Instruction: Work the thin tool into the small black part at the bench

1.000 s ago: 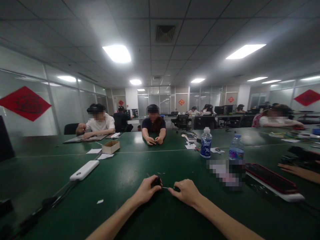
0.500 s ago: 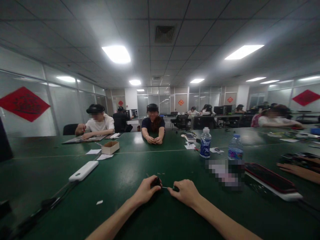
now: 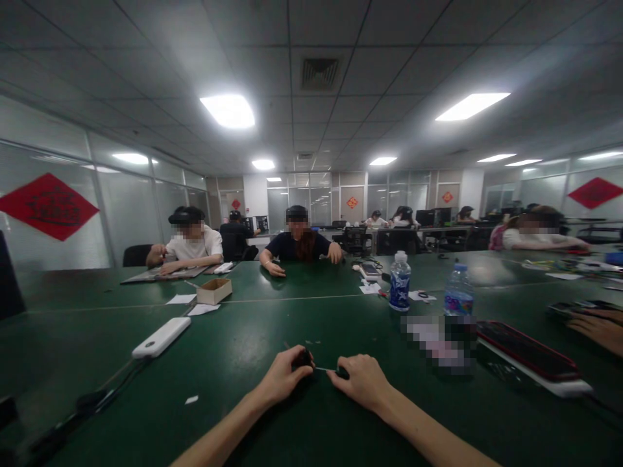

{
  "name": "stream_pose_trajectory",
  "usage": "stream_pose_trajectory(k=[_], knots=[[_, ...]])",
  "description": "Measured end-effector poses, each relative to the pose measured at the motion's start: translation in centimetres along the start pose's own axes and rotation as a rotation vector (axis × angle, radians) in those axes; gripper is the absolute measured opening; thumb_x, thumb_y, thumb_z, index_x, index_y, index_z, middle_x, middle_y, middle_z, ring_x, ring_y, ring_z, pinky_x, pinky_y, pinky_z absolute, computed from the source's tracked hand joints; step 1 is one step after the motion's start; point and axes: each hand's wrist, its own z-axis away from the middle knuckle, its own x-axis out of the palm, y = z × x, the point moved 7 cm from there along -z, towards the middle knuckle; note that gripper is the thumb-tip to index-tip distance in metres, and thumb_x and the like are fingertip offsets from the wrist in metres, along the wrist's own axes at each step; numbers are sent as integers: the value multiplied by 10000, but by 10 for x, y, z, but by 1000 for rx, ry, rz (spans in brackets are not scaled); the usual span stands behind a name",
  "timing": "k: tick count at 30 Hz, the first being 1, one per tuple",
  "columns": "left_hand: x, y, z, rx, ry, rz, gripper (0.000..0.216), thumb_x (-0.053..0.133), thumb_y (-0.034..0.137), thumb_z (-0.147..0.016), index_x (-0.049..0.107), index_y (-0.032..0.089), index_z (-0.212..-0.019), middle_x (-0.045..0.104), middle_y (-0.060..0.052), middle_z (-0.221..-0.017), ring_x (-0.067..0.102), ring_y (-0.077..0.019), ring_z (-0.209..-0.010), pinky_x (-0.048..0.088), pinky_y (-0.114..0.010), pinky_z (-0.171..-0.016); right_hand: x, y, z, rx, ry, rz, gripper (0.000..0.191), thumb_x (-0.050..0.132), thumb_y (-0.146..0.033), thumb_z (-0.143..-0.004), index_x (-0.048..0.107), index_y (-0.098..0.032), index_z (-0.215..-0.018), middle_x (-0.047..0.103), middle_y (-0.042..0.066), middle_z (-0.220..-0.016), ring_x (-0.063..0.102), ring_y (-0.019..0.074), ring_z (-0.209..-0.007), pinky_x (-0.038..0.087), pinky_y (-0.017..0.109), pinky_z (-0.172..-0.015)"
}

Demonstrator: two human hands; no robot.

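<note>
My left hand (image 3: pixel 285 374) is closed round a small black rounded object (image 3: pixel 304 357), thumb and fingers wrapped about it, low over the table. Opposite it, my right hand (image 3: pixel 363 381) grips another small dark piece (image 3: pixel 342 372) between thumb and fingers. A thin pale shaft or wire (image 3: pixel 321 369) spans the short gap between the two hands. Whether it joins both dark pieces I cannot tell, since the fingers cover most of them. Both forearms rest near the green table (image 3: pixel 253 421).
Left lies a white power bank (image 3: pixel 162 338) with a cable, plus a small open box (image 3: pixel 214 291). On the right stand two bottles (image 3: pixel 400 283) (image 3: pixel 458 292), beside a red-edged phone (image 3: pixel 528 350) on a white block. A co-worker (image 3: pixel 298 240) sits opposite; another's hand (image 3: pixel 598 329) is far right.
The co-worker opposite has parted their joined hands and spread them sideways. My hands hold nearly the same place and grip. The view has shifted slightly.
</note>
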Motion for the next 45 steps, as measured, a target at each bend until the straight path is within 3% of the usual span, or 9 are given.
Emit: stream_pose_trajectory(k=[9,17,24,33,39,45], knots=[[0,4,1,-14,15,-11,156,572,205,-794,596,152,-938,658,-49,-945,602,-182,-914,452,-298,-856,11,2,-2,-143,62,75,422,404,-465,-899,668,-178,-735,687,50,-687,633,169,-632,392,234,-594],[0,6,0,-25,16,12,150,578,208,-785,600,150,-920,657,-46,-926,599,-182,-908,447,-297,-856,4,2,0,-27,50,95,428,373,-460,-918,677,-185,-792,704,71,-745,652,193,-682,406,245,-606],[1,7,1,-5,4,22,169,575,215,-795,601,145,-947,659,-50,-938,603,-181,-914,447,-292,-862,8,2,-1,-140,43,33,448,384,-479,-907,675,-181,-744,690,49,-691,627,159,-629,392,229,-601],[0,9,1,-1,1,38,152,571,201,-794,600,154,-935,658,-39,-942,600,-174,-908,454,-294,-857,3,4,-1,-24,62,67,453,373,-487,-918,676,-192,-756,693,60,-705,641,177,-655,401,235,-599],[2,7,1,-4,-9,29,159,576,198,-789,602,153,-939,664,-40,-938,604,-177,-911,453,-295,-861,6,2,0,-119,40,31,467,382,-494,-911,684,-186,-731,692,47,-693,630,161,-626,396,229,-594],[2,8,1,-22,-18,39,154,584,189,-779,605,153,-927,664,-41,-941,602,-183,-930,445,-303,-881,9,7,-1,-63,80,88,493,362,-524,-915,685,-189,-753,699,61,-703,649,182,-672,396,234,-609]])
